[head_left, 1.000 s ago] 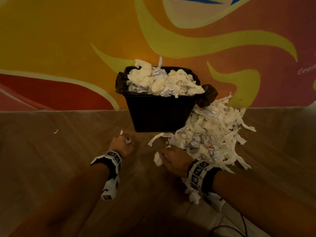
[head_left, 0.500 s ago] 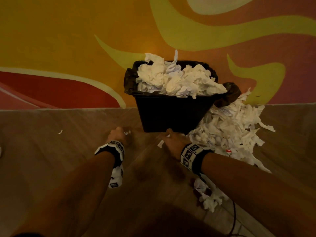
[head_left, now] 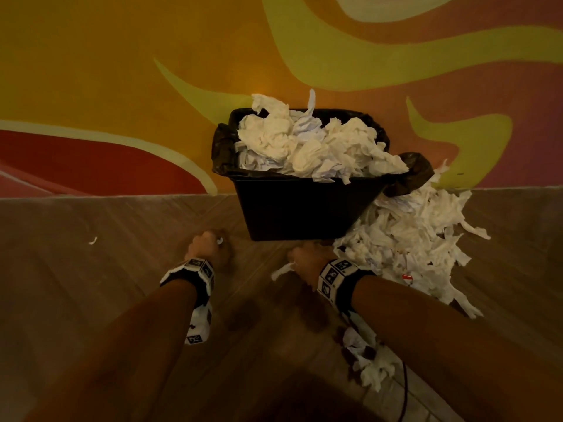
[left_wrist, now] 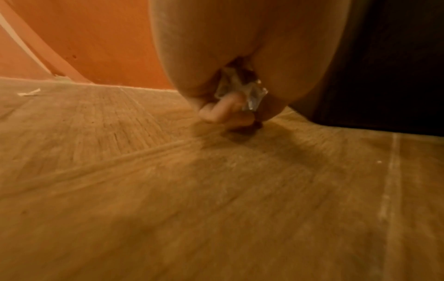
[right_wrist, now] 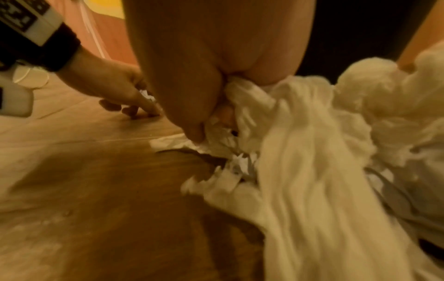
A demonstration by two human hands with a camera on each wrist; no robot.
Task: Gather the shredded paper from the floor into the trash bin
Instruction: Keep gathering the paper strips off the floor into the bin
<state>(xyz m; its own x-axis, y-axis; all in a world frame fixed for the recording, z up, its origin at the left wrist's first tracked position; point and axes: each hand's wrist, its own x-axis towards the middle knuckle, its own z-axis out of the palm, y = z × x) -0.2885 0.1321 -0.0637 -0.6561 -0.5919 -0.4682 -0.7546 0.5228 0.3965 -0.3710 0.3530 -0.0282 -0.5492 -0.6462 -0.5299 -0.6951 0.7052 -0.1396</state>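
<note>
A black trash bin (head_left: 298, 208) with a dark liner stands against the painted wall, heaped over its rim with crumpled white paper (head_left: 310, 144). A big pile of shredded paper (head_left: 408, 236) lies on the floor at the bin's right. My left hand (head_left: 210, 243) is low on the floor left of the bin, fingers curled round a small paper scrap (left_wrist: 242, 93). My right hand (head_left: 307, 257) is at the bin's front corner, gripping a bunch of shreds (right_wrist: 242, 121) at the pile's left edge.
A small clump of shreds (head_left: 368, 360) lies under my right forearm beside a thin black cable (head_left: 403, 388). One stray scrap (head_left: 93, 240) sits far left on the wooden floor. The wall runs right behind the bin.
Both hands have moved forward toward the bin's base. The right hand went from the pile's front edge to the bin's corner, now clutching shreds; the left still holds its scrap.
</note>
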